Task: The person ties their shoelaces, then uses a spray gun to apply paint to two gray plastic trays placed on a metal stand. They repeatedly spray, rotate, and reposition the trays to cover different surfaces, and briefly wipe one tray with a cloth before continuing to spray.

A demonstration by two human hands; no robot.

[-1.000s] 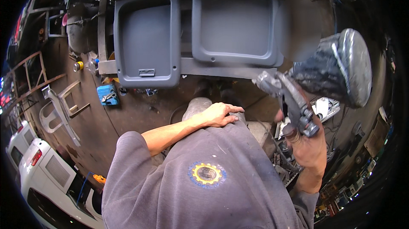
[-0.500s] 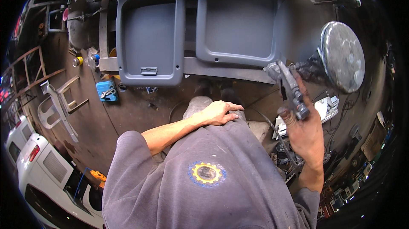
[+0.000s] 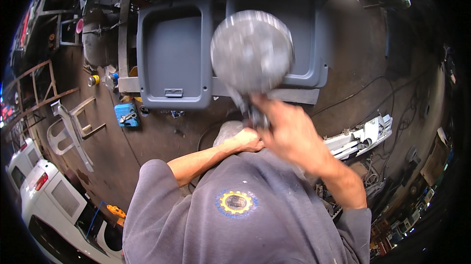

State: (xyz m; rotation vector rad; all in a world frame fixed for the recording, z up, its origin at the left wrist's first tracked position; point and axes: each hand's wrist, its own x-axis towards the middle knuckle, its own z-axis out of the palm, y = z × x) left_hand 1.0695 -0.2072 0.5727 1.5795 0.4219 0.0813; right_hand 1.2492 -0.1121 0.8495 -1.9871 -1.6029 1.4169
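Spray gun point(image 3: 251, 75), gripped in the right hand point(image 3: 293, 134), round grey cup point(image 3: 252, 48) just beyond it

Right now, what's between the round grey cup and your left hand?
In the head view, the dark, blurred body of the spray gun, gripped by the right hand, shows between the cup and the left hand.

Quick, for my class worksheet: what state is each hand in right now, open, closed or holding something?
Left hand: partly hidden, so open or closed cannot be told.
Right hand: closed, holding the spray gun.
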